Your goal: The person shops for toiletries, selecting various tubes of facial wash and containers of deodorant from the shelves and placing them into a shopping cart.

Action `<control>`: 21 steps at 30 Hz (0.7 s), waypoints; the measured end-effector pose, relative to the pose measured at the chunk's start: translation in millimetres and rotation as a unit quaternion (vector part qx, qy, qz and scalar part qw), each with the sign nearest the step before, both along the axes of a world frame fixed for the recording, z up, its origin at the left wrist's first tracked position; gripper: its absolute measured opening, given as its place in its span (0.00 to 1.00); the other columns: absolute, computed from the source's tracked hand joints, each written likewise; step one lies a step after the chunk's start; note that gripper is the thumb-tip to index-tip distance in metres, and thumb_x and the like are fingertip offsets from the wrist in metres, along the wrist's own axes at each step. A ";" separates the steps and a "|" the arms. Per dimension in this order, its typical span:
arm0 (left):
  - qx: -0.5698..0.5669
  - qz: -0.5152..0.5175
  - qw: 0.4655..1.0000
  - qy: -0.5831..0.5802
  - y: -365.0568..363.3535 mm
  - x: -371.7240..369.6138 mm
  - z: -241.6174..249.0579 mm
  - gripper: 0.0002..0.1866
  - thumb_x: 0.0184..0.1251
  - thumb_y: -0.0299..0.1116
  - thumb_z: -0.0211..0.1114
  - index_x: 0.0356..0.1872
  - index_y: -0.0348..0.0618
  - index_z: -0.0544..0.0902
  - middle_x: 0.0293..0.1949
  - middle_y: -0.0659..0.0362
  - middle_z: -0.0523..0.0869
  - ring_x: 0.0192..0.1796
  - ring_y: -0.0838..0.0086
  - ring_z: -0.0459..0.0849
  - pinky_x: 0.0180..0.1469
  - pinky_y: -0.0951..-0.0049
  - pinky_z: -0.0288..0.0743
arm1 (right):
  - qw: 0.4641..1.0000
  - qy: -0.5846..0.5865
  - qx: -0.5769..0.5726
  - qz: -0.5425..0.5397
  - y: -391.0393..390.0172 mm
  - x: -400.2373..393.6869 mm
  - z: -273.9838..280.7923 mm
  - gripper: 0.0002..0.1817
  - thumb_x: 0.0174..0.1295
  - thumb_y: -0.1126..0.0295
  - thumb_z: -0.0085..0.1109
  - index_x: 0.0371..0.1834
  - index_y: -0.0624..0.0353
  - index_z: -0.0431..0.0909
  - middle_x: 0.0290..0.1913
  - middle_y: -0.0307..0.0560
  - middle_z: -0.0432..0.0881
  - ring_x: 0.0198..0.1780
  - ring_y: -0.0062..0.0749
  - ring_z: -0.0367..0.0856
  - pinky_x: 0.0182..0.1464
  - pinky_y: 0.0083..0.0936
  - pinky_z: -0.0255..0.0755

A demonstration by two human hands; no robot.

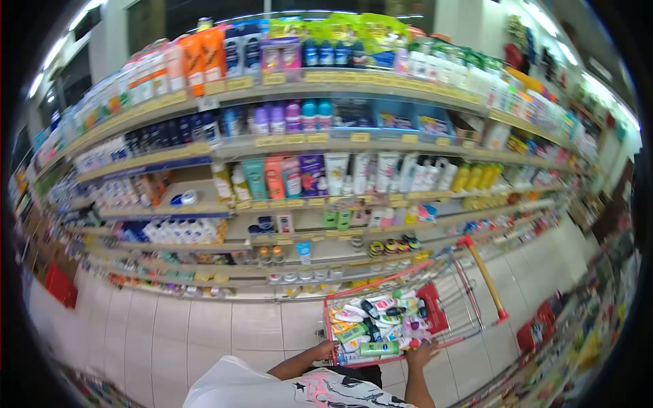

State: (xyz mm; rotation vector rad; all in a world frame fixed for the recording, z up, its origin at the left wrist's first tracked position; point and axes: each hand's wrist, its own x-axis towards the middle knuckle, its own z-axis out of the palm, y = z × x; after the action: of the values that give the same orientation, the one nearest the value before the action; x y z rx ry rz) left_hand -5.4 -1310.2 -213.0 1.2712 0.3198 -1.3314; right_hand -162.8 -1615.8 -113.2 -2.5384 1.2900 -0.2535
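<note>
A shopping cart (445,340) with a red-framed wire basket stands sideways in front of me. Its yellow handle (483,279) is off to the right. My left hand (326,350) is closed around the rim at the near left corner. Over the near side rail is my right hand (423,352), its fingers spread beside the bottles; small details there are blurred. A heap of toiletries fills the basket: a green bottle (379,349) lies along the near side, with dark roll-on bottles (370,309) and white and pink bottles among it.
A long shelf unit (381,143) curves across the view, stocked with tubes, bottles and jars. Pale floor tiles (204,326) run along its base. A red basket (537,330) with goods stands at the right, near another stocked shelf. Something red (61,285) stands far left.
</note>
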 end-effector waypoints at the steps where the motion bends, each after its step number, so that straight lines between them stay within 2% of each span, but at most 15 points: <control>1: -0.033 -0.004 0.999 0.020 3.3 5.6 -3.7 0.19 0.74 0.48 0.53 0.37 0.40 0.72 0.26 0.58 0.75 0.26 0.66 0.80 0.35 0.61 0.84 | 0.999 0.030 0.011 0.012 16.5 -0.5 7.6 0.31 0.49 0.63 0.62 0.58 0.66 0.70 0.71 0.70 0.55 0.76 0.62 0.45 0.73 0.58 0.40; 2: -0.032 -0.009 0.999 0.041 3.1 6.9 -7.6 0.19 0.75 0.49 0.49 0.38 0.40 0.73 0.28 0.56 0.77 0.29 0.65 0.82 0.40 0.60 0.83 | 1.000 0.020 0.017 -0.012 22.8 -3.8 4.1 0.31 0.49 0.63 0.62 0.58 0.66 0.70 0.71 0.70 0.55 0.76 0.62 0.45 0.73 0.58 0.40; 3: -0.033 -0.073 0.996 0.043 8.6 10.9 -29.0 0.19 0.76 0.49 0.49 0.40 0.40 0.74 0.29 0.56 0.78 0.35 0.65 0.84 0.44 0.60 0.82 | 1.000 0.005 0.015 0.020 27.3 -8.0 -7.0 0.31 0.50 0.63 0.61 0.58 0.66 0.70 0.72 0.70 0.54 0.76 0.63 0.42 0.72 0.60 0.41; 4: -0.038 -0.083 0.995 0.046 22.1 4.1 -37.6 0.19 0.75 0.48 0.49 0.41 0.40 0.74 0.32 0.56 0.79 0.38 0.64 0.84 0.46 0.59 0.82 | 0.998 -0.008 0.012 0.053 37.0 -16.2 -19.0 0.31 0.51 0.63 0.61 0.58 0.66 0.69 0.72 0.70 0.52 0.77 0.65 0.38 0.71 0.61 0.42; 5: -0.052 -0.091 0.993 0.046 21.1 9.6 -36.8 0.19 0.75 0.48 0.50 0.42 0.40 0.75 0.34 0.55 0.80 0.41 0.62 0.85 0.48 0.59 0.81 | 0.999 -0.020 0.011 0.033 41.0 -17.7 -19.4 0.31 0.51 0.63 0.61 0.58 0.66 0.69 0.72 0.70 0.52 0.77 0.65 0.38 0.71 0.61 0.42; 8: -0.055 -0.025 0.993 0.098 38.1 -1.6 -15.9 0.19 0.72 0.48 0.56 0.43 0.40 0.75 0.38 0.54 0.83 0.48 0.61 0.83 0.54 0.56 0.77 | 0.999 0.008 0.035 0.033 52.3 -21.8 -16.5 0.31 0.52 0.62 0.60 0.59 0.67 0.69 0.73 0.70 0.50 0.78 0.64 0.33 0.70 0.63 0.44; 9: -0.047 -0.055 0.993 0.093 44.9 -5.0 -9.0 0.20 0.73 0.52 0.52 0.48 0.44 0.74 0.38 0.60 0.82 0.50 0.66 0.83 0.51 0.58 0.77 | 0.999 0.007 0.032 0.025 55.9 -23.0 -15.4 0.31 0.52 0.62 0.60 0.59 0.67 0.69 0.73 0.70 0.50 0.78 0.64 0.33 0.70 0.63 0.44; 11: -0.059 -0.087 0.986 0.131 58.1 -3.9 -3.8 0.20 0.73 0.51 0.52 0.48 0.43 0.75 0.46 0.57 0.83 0.52 0.67 0.82 0.55 0.59 0.74 | 0.998 -0.005 0.046 0.031 68.7 -31.1 -6.6 0.31 0.52 0.64 0.60 0.59 0.67 0.68 0.74 0.69 0.48 0.78 0.63 0.32 0.71 0.63 0.43; 12: -0.057 -0.084 0.985 0.141 65.4 -6.2 -3.1 0.20 0.73 0.51 0.52 0.48 0.43 0.75 0.46 0.57 0.83 0.52 0.67 0.82 0.55 0.59 0.74 | 0.997 -0.023 0.058 0.037 71.2 -35.2 -12.3 0.31 0.52 0.63 0.59 0.60 0.64 0.69 0.75 0.69 0.47 0.78 0.60 0.30 0.71 0.65 0.41; 15: -0.069 -0.121 0.983 0.122 79.7 -2.1 5.8 0.20 0.74 0.49 0.52 0.49 0.41 0.77 0.52 0.55 0.83 0.53 0.66 0.80 0.57 0.60 0.72 | 0.996 0.012 0.076 0.041 84.1 -35.5 -3.5 0.30 0.52 0.61 0.58 0.60 0.60 0.70 0.75 0.68 0.47 0.79 0.60 0.29 0.70 0.68 0.39; 16: -0.061 -0.121 0.985 0.107 83.1 -3.5 16.0 0.20 0.74 0.47 0.52 0.51 0.39 0.76 0.51 0.53 0.83 0.55 0.67 0.79 0.59 0.63 0.71 | 0.997 0.018 0.068 0.032 92.0 -32.9 4.8 0.30 0.51 0.61 0.58 0.58 0.62 0.71 0.74 0.68 0.52 0.79 0.59 0.34 0.69 0.71 0.37; 17: -0.055 -0.121 0.987 0.091 85.8 -4.3 16.0 0.21 0.74 0.45 0.51 0.53 0.36 0.75 0.50 0.52 0.83 0.57 0.67 0.78 0.62 0.65 0.70 | 0.997 0.018 0.068 0.038 96.5 -29.8 12.7 0.30 0.51 0.61 0.58 0.58 0.62 0.71 0.74 0.68 0.52 0.79 0.59 0.34 0.69 0.71 0.37; 19: -0.046 -0.100 0.990 0.092 84.1 -5.3 14.0 0.21 0.75 0.45 0.51 0.54 0.35 0.75 0.53 0.53 0.82 0.58 0.67 0.78 0.62 0.65 0.70 | 0.985 0.140 0.097 0.038 98.2 -22.2 32.6 0.30 0.50 0.61 0.59 0.58 0.61 0.72 0.72 0.68 0.55 0.78 0.59 0.36 0.70 0.71 0.33; 21: -0.032 -0.104 0.992 0.060 86.8 -6.1 10.0 0.22 0.75 0.44 0.51 0.56 0.35 0.73 0.55 0.55 0.81 0.59 0.68 0.77 0.62 0.66 0.69 | 0.982 0.148 0.113 0.034 98.3 -13.4 39.9 0.31 0.49 0.61 0.61 0.58 0.61 0.71 0.71 0.68 0.57 0.78 0.57 0.37 0.71 0.68 0.33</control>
State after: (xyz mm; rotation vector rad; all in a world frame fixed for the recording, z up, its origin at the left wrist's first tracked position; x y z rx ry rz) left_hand -11.4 -1223.5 -202.9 1.1977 0.2304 -1.5863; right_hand -176.2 -1517.5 -73.2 -2.4818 1.2449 0.2804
